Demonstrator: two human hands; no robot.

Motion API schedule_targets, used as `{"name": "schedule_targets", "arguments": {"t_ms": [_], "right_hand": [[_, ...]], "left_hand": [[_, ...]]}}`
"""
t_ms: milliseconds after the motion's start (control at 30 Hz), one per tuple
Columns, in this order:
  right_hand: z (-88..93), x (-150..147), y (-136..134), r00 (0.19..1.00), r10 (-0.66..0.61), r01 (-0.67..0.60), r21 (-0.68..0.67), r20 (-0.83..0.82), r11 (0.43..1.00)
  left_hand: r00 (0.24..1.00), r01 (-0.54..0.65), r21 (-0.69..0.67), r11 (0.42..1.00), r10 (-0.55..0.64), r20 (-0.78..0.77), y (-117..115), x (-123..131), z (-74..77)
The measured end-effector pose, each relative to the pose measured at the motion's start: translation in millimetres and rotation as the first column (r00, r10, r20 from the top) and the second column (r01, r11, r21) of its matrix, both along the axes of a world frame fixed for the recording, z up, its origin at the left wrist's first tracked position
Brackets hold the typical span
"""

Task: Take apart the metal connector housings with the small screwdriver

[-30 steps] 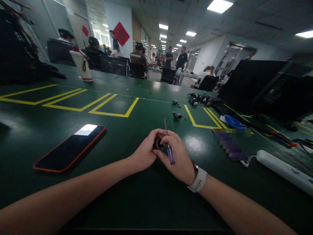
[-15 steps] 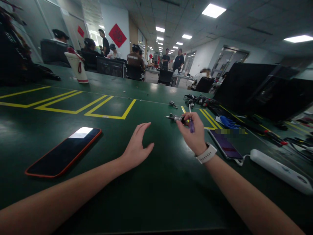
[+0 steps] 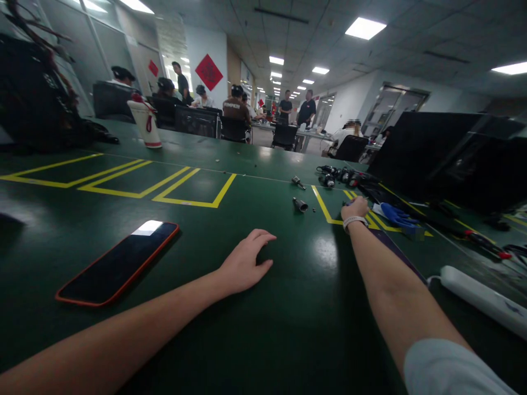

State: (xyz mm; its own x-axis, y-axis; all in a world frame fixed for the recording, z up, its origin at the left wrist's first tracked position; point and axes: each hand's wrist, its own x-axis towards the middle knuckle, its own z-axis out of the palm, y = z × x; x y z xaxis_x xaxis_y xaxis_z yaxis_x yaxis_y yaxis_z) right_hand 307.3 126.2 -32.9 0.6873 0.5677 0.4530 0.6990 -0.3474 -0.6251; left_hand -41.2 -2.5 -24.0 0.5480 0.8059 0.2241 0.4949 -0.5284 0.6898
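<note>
My left hand lies flat on the green table with its fingers stretched out and nothing in it. My right hand is stretched far forward to the yellow tape lines, next to a blue glove. Its fingers are curled and turned away, so what they hold is hidden; a small dark tip shows at its left side. A white watch band circles that wrist. A small metal cylinder lies left of the right hand, and another small part lies farther back.
A phone in a red case lies at the left. A pile of black parts, dark monitors and a white power strip are on the right. A white cup stands at the back left. Several people sit and stand beyond.
My hands were together on a small part and a purple screwdriver. The right hand carried them away forward and right to the tape lines; the left hand opened and settled flat on the table.
</note>
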Motion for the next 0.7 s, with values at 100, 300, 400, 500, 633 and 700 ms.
{"name": "schedule_targets", "arguments": {"t_ms": [100,300,400,500,633,700], "right_hand": [[-7.2,7.6,-0.5,1.0,-0.006,0.007,-0.031,0.005,1.0],[-1.4,4.8,-6.2,0.998,0.027,-0.028,0.023,0.052,0.999],[0.0,-15.4,-1.6,0.986,0.152,-0.155,0.03,0.075,0.988],[-6.6,-43.7,7.7,0.934,0.354,-0.352,-0.041,0.052,0.935],[-15.6,-73.5,15.3,0.839,0.544,-0.541,-0.138,-0.019,0.83],[-15.4,-81.6,14.5,0.794,0.607,-0.604,-0.181,-0.047,0.776]], "left_hand": [[1.0,0.003,-0.001,1.0,-0.003,-0.012,0.4,-0.2,0.3],[1.0,0.009,0.002,1.0,-0.009,-0.026,0.6,0.7,-0.1],[1.0,0.007,-0.004,1.0,-0.007,-0.016,0.8,1.3,-1.1],[1.0,0.003,-0.011,1.0,-0.004,-0.016,0.5,1.1,-1.3],[0.999,0.0,-0.023,1.0,-0.001,-0.034,-0.8,-0.5,0.5],[0.999,0.002,-0.014,1.0,-0.002,-0.033,-1.0,-0.9,1.1]]}}
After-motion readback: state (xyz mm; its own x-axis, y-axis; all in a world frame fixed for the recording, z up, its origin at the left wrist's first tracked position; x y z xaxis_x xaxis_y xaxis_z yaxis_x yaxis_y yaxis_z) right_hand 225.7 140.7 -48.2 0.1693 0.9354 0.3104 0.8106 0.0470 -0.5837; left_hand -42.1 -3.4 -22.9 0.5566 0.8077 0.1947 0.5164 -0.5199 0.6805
